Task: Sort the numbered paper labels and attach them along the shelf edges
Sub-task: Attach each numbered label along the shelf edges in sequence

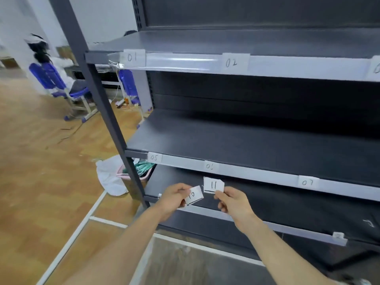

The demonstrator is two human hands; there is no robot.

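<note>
My left hand [172,199] pinches a white paper label marked 10 [194,195], tilted, in front of the lowest shelf. My right hand [234,201] pinches a second white label marked 11 [213,185] by its lower right corner, held upright just right of the first. The two labels are close but apart. The top shelf edge [185,63] carries labels 01 [132,57] and 02 [233,62]. On the middle shelf edge [257,173] sit labels 05 [154,157], a blurred one [210,166], and 07 [307,182].
The dark metal shelf unit has a slanted grey upright post [102,99] at its left. A pink bin [135,174] with white cloth beside it stands on the wooden floor near the post. A seated person [59,68] and blue chairs are at the far left.
</note>
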